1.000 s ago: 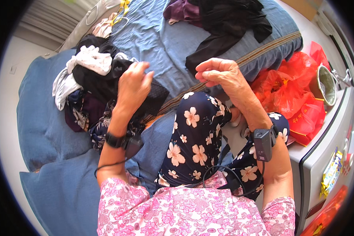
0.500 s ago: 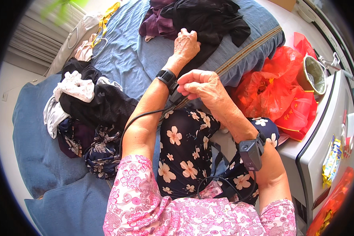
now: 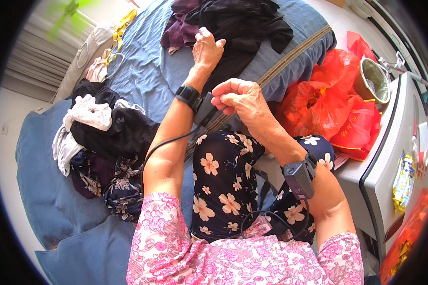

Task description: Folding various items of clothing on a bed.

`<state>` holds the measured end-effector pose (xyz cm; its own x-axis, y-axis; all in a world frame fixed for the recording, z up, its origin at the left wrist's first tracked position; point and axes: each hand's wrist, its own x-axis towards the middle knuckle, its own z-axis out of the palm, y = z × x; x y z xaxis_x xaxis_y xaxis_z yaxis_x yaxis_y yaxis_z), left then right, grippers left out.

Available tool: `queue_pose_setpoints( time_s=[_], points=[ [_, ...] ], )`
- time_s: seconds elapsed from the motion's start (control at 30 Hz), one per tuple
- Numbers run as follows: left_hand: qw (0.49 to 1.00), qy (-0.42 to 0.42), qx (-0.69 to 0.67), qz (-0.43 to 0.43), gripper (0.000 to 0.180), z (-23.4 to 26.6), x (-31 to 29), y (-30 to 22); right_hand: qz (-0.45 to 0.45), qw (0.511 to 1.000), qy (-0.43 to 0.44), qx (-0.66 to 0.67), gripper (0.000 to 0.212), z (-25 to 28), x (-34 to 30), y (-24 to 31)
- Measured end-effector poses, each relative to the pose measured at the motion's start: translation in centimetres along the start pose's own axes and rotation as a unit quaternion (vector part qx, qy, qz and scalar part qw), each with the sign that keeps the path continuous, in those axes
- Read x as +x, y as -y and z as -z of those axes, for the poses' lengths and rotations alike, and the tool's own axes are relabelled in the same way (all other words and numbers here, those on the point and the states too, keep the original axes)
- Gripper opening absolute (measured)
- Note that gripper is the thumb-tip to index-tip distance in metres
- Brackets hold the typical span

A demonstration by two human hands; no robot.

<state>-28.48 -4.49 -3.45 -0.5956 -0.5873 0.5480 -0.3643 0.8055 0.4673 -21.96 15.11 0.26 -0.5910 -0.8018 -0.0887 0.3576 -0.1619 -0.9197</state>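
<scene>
My left hand [image 3: 208, 51] is over the pile's near edge, its thumb held out from bent fingers; no cloth shows gripped in it. Beyond it, a black garment [image 3: 245, 23] and a dark purple garment [image 3: 180, 26] lie crumpled on the blue bed cover [image 3: 142, 61]. Nearer to me, my right hand [image 3: 245, 100] hovers beside my left wrist with thumb and fingers curled together. Whatever it may hold is hidden. Black strapped devices sit on both wrists, the left one [image 3: 204, 110] close to my right fingertips.
On the left is a heap of clothes [image 3: 114, 128], black, white and dark floral. Red plastic bags [image 3: 318, 90] and a grey-green bin [image 3: 374, 80] stand at right, by a white cabinet [image 3: 366, 183]. A cable [image 3: 159, 148] runs along my left arm.
My left hand has shifted left along the pile's edge, and its thumb stands further out. My right hand keeps its curled shape. The whole view has moved slightly.
</scene>
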Motion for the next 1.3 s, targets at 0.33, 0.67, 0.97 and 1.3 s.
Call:
queue_pose_setpoints(
  time_s=[0.33,0.67,0.97,1.3],
  points=[
    [0.967,0.137,-0.214,0.031,0.025,2.4,0.3,0.4,-0.017,0.997,-0.067,0.030,0.017,1.3,0.2,0.8],
    [0.838,0.193,-0.486,0.156,0.014,17.5,-6.1,-1.9,-0.108,0.962,-0.212,0.132,0.060,0.9,0.8,-0.2],
    [0.889,0.243,-0.354,-0.160,0.034,26.0,-13.7,-4.0,-0.121,0.890,-0.027,0.439,0.041,0.4,1.8,-1.7],
    [0.915,0.167,-0.327,0.165,0.032,21.5,-13.0,-1.3,0.116,0.984,-0.016,0.132,0.061,-0.2,0.9,-0.7]
  ],
)
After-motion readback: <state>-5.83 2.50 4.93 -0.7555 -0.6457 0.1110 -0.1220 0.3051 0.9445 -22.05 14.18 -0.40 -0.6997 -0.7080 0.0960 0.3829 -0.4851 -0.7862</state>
